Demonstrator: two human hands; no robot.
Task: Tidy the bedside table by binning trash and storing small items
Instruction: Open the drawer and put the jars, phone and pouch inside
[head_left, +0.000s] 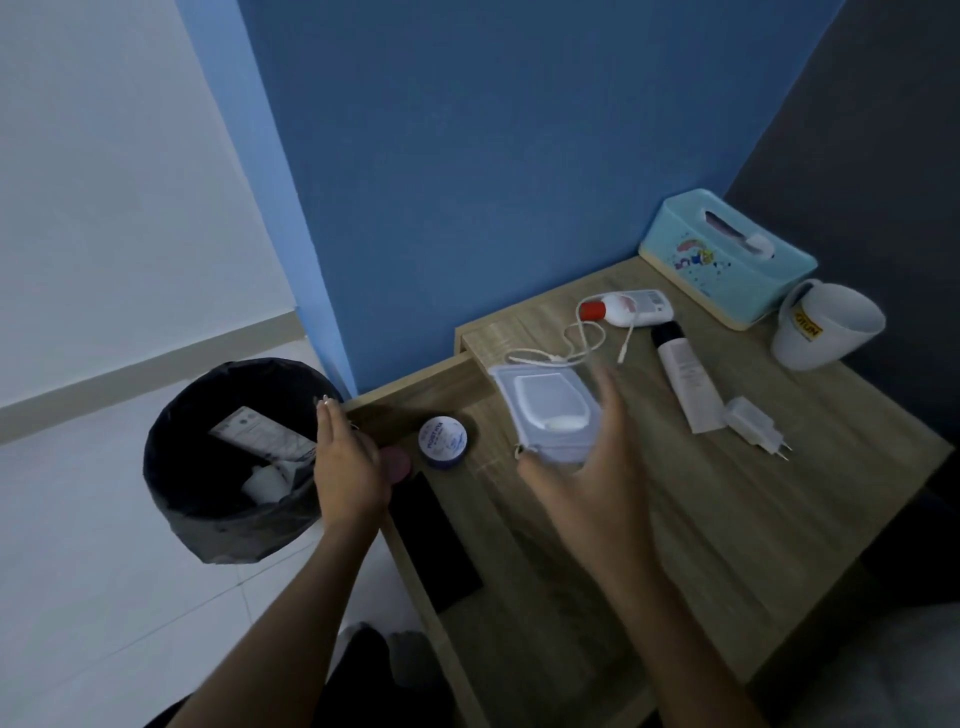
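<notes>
Left hand (348, 462): fingers straight, nothing held, at left edge of bedside table (675, 519), beside lined bin (234, 530) on floor. Right hand (597, 467): fingers spread, over near end of wipes pack (540, 405); contact not discernible. Between the hands: blue round tin (442, 442), black flat device (436, 540). Behind pack: white cable (582, 332), red-capped bottle (634, 309) lying flat, tube (685, 379), charger plug (753, 423). At far corner: tissue box (727, 260), mug (826, 327).

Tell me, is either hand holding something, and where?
Nothing is clearly held. The left hand lies flat by the table edge; the right hand spreads open at the wet-wipes pack.
</notes>
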